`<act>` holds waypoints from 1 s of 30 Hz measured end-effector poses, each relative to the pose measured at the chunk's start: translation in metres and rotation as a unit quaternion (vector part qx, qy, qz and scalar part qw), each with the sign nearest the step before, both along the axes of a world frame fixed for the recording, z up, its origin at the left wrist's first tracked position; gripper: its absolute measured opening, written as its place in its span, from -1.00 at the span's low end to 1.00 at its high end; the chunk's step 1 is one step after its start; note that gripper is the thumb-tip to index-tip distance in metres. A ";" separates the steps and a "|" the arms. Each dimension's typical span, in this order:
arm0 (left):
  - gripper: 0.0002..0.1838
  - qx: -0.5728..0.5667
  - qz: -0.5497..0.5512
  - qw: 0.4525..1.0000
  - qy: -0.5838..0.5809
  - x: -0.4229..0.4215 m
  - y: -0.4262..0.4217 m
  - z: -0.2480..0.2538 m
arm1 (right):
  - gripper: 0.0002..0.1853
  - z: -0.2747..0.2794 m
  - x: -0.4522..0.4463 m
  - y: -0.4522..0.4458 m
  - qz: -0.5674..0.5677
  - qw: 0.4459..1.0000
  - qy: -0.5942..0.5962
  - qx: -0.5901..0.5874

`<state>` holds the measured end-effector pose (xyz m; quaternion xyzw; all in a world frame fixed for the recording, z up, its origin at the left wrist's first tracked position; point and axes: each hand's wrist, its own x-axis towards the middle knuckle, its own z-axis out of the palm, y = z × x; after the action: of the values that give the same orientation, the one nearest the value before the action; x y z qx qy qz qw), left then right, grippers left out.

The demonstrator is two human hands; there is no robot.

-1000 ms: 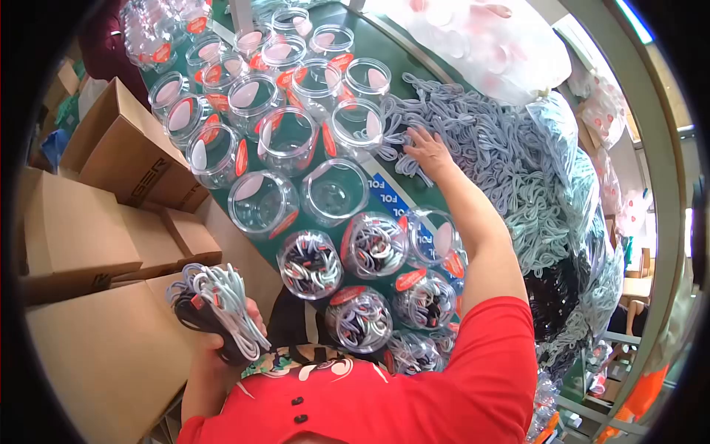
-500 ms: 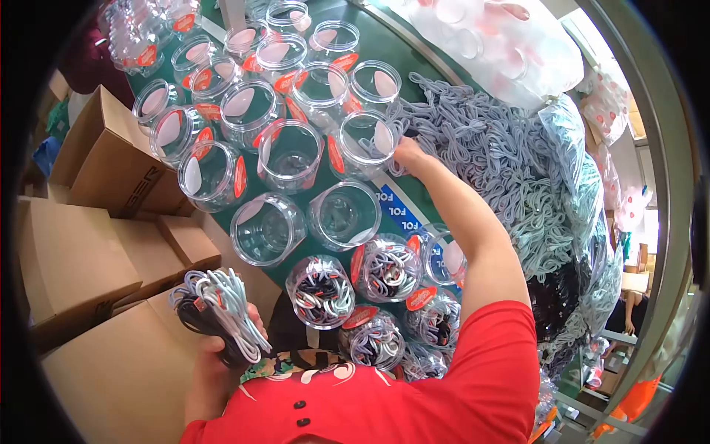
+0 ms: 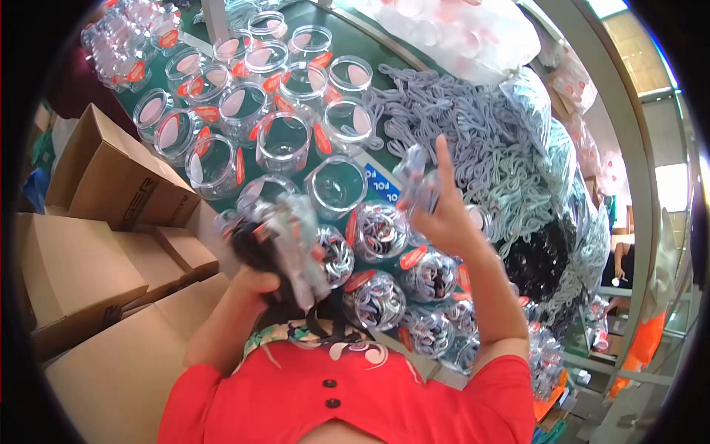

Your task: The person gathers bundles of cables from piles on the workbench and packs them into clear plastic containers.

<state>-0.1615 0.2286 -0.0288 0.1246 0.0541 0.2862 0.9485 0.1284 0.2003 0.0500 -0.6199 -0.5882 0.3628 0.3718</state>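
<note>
My left hand (image 3: 255, 285) is closed round a thick bunch of coiled cables (image 3: 285, 248) in black, white and grey, blurred by motion. Between the thumb and fingers of my right hand (image 3: 450, 222) is a small bunch of grey cable coils (image 3: 418, 177); its index finger points up. Beyond that hand spreads a big heap of grey coiled cables (image 3: 473, 126). A clear open jar (image 3: 336, 185) stands ahead, between my hands. Filled jars of mixed cables (image 3: 381, 231) are close to my right forearm.
Rows of clear jars with orange labels (image 3: 285, 140) cover the green table (image 3: 314, 18). Cardboard boxes (image 3: 122, 174) stand on the left. A plastic bag of lids (image 3: 458, 37) lies at the back, and black wrapped cables (image 3: 543, 255) are at right.
My right hand has drawn back from the heap's edge towards me, now with grey coils in it. My left hand has risen and moved right with its cable bunch.
</note>
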 end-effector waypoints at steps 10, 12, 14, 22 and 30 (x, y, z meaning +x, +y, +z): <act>-0.15 0.079 -0.061 0.967 0.235 0.012 -0.071 0.006 | -0.09 -0.023 -0.100 -0.132 -0.085 0.844 0.512 -0.138; -0.21 0.142 -0.062 0.947 0.280 0.015 -0.088 0.021 | -0.11 -0.026 -0.098 -0.150 -0.091 0.789 0.585 -0.164; -0.30 0.222 -0.090 0.902 0.360 0.014 -0.099 0.027 | -0.12 -0.030 -0.094 -0.161 -0.061 0.822 0.555 -0.115; -0.32 0.208 -0.068 0.927 0.305 0.037 -0.140 0.042 | -0.31 -0.046 -0.084 -0.173 -0.032 0.933 0.336 0.128; -0.46 0.295 -0.216 0.883 0.294 0.037 -0.125 0.041 | -0.36 -0.040 -0.074 -0.186 0.039 0.978 -0.135 0.153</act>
<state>-0.1249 0.1035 0.0126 0.4857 0.2153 0.0271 0.8468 0.0546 0.0140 0.0099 -0.5757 -0.7049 0.1963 0.3650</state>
